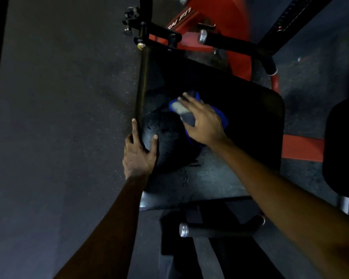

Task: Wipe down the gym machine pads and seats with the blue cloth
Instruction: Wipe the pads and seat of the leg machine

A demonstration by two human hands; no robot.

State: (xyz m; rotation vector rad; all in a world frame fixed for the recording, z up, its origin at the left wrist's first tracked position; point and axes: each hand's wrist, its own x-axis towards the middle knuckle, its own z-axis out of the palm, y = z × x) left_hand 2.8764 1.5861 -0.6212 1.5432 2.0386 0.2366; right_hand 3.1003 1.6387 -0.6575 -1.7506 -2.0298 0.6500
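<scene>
Dim, underexposed overall: black seat pad [240,117] mid-frame swallows nearly all detail bar a faint grey sheen on its lower part, red frame [226,21] at top is the only bright patch and is blurred, left edge vignetted to black, straight lines bowing at the borders, floor [58,117] grainy.

A gym: red-framed exercise machine [214,21], black padded seat [220,121], dark rubber floor [58,97].

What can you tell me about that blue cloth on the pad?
The blue cloth is soft fabric, bunched up, with a paler grey patch at its far end. It lies on the black seat pad, mostly under the right hand, which presses it flat-fingered; blue edges peek out around the hand.
</scene>
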